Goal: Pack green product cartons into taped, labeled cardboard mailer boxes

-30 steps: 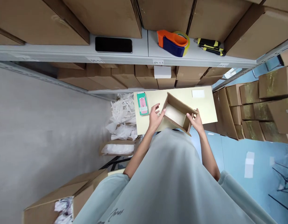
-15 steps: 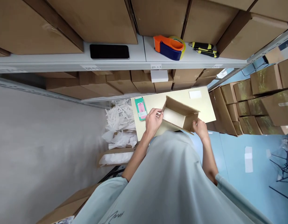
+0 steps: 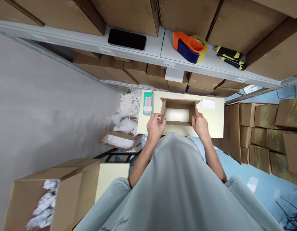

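A small brown cardboard box stands on the pale yellow tabletop, its top open. Through the opening shows a whitish area; whether that is the box's bottom or the tabletop, I cannot tell. My left hand grips the box's left end, fingers curled at the edge. At the right end, my right hand pinches the wall between thumb and fingers. Left of the box lies a green package with a pink picture. A white paper slip rests on the right side of the tabletop.
Above the table, a grey shelf carries a black phone, an orange and blue tape dispenser, black-and-yellow cutters and large cartons. Stacked boxes fill the right. White paper scraps and an open carton are left.
The box has turned from a slant to square with the table and now sits lower on it. Both hands stay at its ends. My view has shifted and rotated.
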A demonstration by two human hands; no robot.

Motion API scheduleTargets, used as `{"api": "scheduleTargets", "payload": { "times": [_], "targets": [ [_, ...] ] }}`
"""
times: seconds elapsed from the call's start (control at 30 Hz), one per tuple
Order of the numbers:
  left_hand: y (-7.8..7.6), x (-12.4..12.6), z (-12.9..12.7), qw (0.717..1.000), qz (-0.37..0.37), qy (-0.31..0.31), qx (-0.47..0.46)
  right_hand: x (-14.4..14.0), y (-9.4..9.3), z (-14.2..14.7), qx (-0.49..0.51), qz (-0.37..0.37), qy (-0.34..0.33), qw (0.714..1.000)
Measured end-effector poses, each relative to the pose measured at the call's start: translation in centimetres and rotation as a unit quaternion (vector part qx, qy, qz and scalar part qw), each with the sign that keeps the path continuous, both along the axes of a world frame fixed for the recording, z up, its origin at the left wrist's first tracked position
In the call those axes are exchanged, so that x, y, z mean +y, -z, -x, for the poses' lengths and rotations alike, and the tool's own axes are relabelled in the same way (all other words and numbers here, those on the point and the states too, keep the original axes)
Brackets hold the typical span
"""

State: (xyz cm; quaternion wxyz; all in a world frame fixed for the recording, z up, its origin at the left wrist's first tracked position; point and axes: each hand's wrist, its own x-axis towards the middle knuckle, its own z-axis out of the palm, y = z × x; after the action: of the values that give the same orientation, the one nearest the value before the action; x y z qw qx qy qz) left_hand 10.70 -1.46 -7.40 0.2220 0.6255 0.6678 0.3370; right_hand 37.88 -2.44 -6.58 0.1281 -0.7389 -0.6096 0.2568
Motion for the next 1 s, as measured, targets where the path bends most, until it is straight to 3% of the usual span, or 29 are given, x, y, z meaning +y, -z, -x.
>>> {"api": "scheduleTargets", "payload": {
  "times": [0.37, 0.57, 0.83, 1.0],
  "targets": [
    [0.4, 0.0, -1.5, 1.0, 0.012, -0.003, 0.004, -0.5, 2.2, -0.8, 0.122, -0.044, -0.051, 0.99],
    [1.0, 0.4, -0.8, 0.998, 0.018, 0.064, -0.004, -1.2, 2.2, -1.4, 0.156, -0.051, -0.065, 0.984],
    [1.6, 1.0, 0.2, 0.994, 0.015, 0.113, -0.002, -1.0, 2.5, -3.1, 0.145, -0.021, -0.185, 0.972],
    [1.6, 1.4, 0.8, 0.994, 0.024, 0.107, 0.002, -0.1, 2.8, -3.2, 0.13, -0.047, -0.146, 0.98]
  ]
}}
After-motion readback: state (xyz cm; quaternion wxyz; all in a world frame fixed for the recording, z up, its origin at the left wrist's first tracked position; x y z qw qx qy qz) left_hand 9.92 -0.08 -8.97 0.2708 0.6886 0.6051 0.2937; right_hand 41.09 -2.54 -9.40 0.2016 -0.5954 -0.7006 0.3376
